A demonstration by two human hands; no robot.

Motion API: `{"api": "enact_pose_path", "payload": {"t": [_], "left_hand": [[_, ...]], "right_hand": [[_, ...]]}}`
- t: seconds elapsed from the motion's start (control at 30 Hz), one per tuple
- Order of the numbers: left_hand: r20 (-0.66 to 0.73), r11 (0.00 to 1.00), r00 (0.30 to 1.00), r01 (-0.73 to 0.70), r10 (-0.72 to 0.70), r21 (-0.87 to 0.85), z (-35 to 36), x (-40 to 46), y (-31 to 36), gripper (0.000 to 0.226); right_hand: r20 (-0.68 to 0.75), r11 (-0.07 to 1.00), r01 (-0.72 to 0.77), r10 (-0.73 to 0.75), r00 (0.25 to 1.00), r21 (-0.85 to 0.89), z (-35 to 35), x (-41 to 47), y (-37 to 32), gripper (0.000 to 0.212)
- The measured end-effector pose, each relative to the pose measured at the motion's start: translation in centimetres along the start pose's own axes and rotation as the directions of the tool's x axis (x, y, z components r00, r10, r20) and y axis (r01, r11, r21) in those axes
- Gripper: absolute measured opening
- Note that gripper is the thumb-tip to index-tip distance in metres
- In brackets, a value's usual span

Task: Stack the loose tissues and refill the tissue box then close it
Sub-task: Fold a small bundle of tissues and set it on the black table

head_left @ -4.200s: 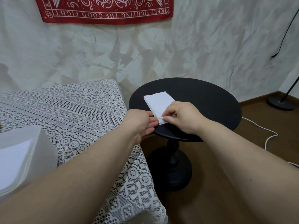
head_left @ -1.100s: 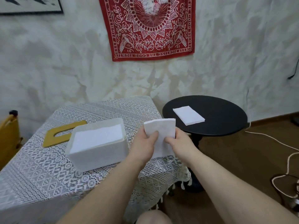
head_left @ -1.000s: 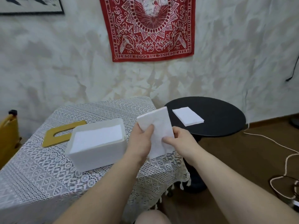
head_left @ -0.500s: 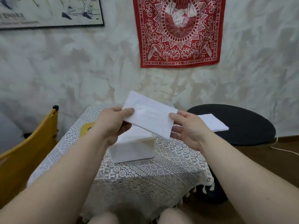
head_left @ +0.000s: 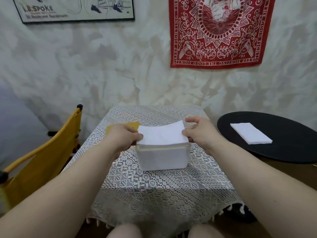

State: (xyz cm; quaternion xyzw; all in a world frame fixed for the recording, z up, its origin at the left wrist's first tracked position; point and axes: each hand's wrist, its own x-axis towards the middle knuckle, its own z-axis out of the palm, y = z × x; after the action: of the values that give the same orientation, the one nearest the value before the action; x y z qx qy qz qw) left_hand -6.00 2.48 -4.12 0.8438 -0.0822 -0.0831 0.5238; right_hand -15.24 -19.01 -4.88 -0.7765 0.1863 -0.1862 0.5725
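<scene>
On the lace-covered table [head_left: 154, 189] at centre stands a white tissue box [head_left: 162, 158], rectangular with rounded corners, matt sides, its top open. A stack of tissues [head_left: 162, 135], white, soft-surfaced and folded flat, sits at the box's open top, its far edge raised above the rim. Left hand [head_left: 122, 137] pinches the stack's left end with thumb and curled fingers. Right hand [head_left: 199, 133] grips the right end, thumb at the near corner, fingers curled over the far edge. Tablecloth is cream openwork lace in geometric bands, fringed at the near hem. A flat mustard-yellow lid [head_left: 122, 127] lies on the cloth just beyond the left hand, partly hidden by it.

To the right, a round black side table [head_left: 283, 152], smooth and matt, carries a second pile of tissues [head_left: 250, 135], a neat white rectangle, well apart from the box. At left, a chair [head_left: 41, 152] with yellow fabric and a black-tipped post.

Far wall is rough, mottled plaster. A red bandana [head_left: 217, 31] with white ornamental print hangs there; its border reads "KEEP FIGHTING THE GOOD FIGHT", upside down. A framed poster [head_left: 73, 9] at upper left reads "L.B. SPOKE"; the line beneath is blurred.
</scene>
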Motion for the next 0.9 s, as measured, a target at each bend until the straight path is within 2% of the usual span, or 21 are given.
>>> {"api": "enact_pose_path", "payload": {"t": [0.1,0.2,0.43,0.7,0.77,0.8,0.9], "left_hand": [[-0.007,0.992,0.997,-0.075,0.076,0.105,0.4,-0.1,-0.5,0.025],[-0.009,0.958,0.992,-0.119,0.126,0.262,0.9,0.0,-0.5,0.027],[-0.011,0.867,0.983,-0.157,0.184,0.474,1.1,0.5,-0.4,0.036],[0.029,0.792,0.973,-0.205,0.230,0.575,1.2,0.6,-0.3,0.042],[0.033,0.779,0.969,-0.218,0.246,0.588,1.1,0.5,-0.4,0.045],[0.037,0.741,0.958,-0.244,0.285,0.625,1.1,0.3,-0.4,0.046],[0.077,0.566,0.851,-0.410,0.519,0.715,1.7,-0.8,-0.8,0.032]], "right_hand": [[0.003,0.980,0.065,-0.066,0.998,-0.188,0.2,-0.1,0.7,0.043],[0.003,0.958,0.105,-0.108,0.994,-0.268,0.1,0.1,1.4,0.040],[-0.009,0.928,0.136,-0.149,0.989,-0.347,0.2,0.6,1.7,0.038],[0.045,0.878,0.186,-0.186,0.982,-0.442,0.2,0.5,1.9,0.037],[0.063,0.825,0.218,-0.217,0.974,-0.521,0.2,0.3,1.9,0.039],[0.071,0.776,0.243,-0.249,0.966,-0.582,0.2,0.3,2.1,0.039],[0.091,0.628,0.357,-0.415,0.905,-0.692,0.3,-0.1,2.7,0.026]]}}
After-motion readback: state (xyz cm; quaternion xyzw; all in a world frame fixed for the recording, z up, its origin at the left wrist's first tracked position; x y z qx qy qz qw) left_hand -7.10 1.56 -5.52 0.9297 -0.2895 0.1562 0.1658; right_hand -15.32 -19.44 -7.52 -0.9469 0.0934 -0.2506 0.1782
